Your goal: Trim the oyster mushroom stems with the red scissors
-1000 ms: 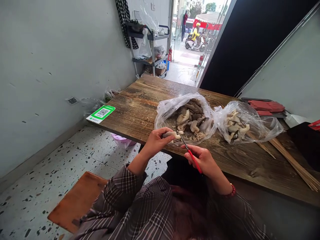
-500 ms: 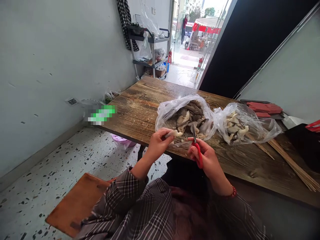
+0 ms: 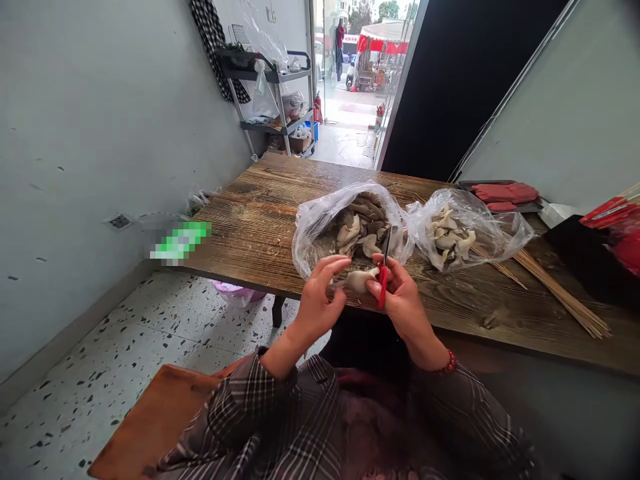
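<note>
My right hand (image 3: 400, 300) is closed round the red-handled scissors (image 3: 383, 283), blades pointing up and away. A pale mushroom (image 3: 358, 281) lies between my hands, its right end against my right thumb and fingers. My left hand (image 3: 320, 300) is just left of it, fingers apart and curved, not gripping it. Beyond my hands, an open clear plastic bag (image 3: 313, 223) holds grey-brown mushrooms (image 3: 367, 213). To its right another clear bag (image 3: 493, 227) holds paler mushroom pieces (image 3: 450, 237).
The wooden table (image 3: 240, 227) runs across the view. Thin wooden skewers (image 3: 560, 293) lie at its right, near a black tray with red items (image 3: 505, 193). A wooden stool (image 3: 150, 420) stands lower left. A shelf cart (image 3: 275, 77) is by the doorway.
My left hand has loosened its pinch and its fingers have spread. The mushroom piece now sits against my right hand, which has moved closer to the left one. The view has shifted right.
</note>
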